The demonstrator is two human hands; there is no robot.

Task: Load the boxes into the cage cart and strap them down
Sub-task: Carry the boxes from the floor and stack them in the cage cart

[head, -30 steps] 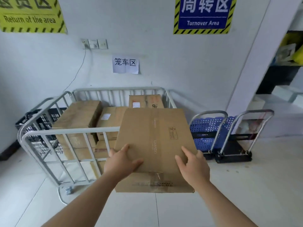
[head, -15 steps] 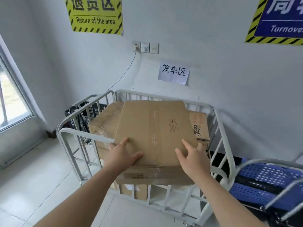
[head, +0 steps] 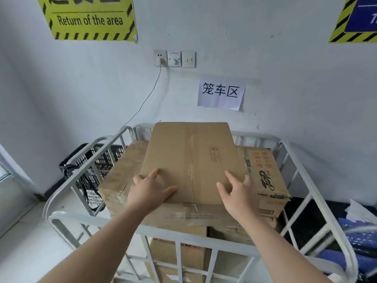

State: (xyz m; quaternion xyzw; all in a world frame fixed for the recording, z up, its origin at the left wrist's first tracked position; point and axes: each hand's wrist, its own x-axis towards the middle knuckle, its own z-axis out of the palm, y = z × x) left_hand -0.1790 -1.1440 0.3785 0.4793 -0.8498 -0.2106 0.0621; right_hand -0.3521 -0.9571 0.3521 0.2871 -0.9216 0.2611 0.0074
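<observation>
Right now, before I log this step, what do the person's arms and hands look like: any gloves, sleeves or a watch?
Nothing is worn. The left hand and right hand have no gloves, and no ring shows on the fingers in view. The left forearm and right forearm show no sleeve, watch or band down to the frame's edge.
</observation>
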